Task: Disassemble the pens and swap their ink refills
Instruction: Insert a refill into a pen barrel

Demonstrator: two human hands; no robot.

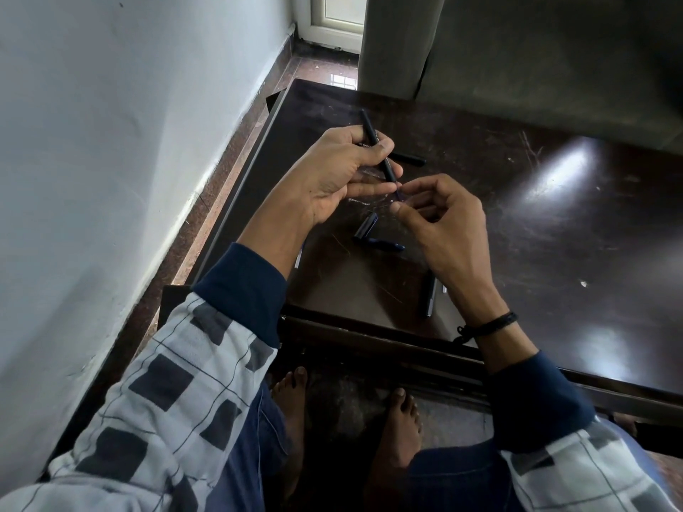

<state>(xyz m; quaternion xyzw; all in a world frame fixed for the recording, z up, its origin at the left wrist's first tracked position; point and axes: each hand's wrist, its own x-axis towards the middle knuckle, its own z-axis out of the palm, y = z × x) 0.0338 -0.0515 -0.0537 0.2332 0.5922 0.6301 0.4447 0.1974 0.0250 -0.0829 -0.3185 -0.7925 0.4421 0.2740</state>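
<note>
While the left hand (340, 175) curls its fingers and thumb round a black pen barrel (373, 140) just above the centre of the frame, the right hand (443, 223) meets it from the lower right. Its thumb and forefinger pinch a thin bluish refill (400, 195) that sticks out of the barrel's lower end, and its other fingers are loosely bent. Both hands are raised above a dark wooden table (554, 223). Beyond the left hand a black cap (408, 158) lies on the tabletop. Below the hands lie a grey-blue pen piece (366, 225) and a dark blue pen piece (382, 245), touching or nearly so. Another pen (428, 297) lies partly hidden under the right wrist, close to the table's near edge, which crosses the lower centre toward the right. The table's left edge runs diagonally from upper centre to lower left, with a narrow strip of reddish floor (221, 171) between it and the white wall (111, 142). At the upper right the far edge meets grey upholstery (536, 68). Right of the hands the tabletop runs on wide, glossy and scratched, with patches of glare.
</note>
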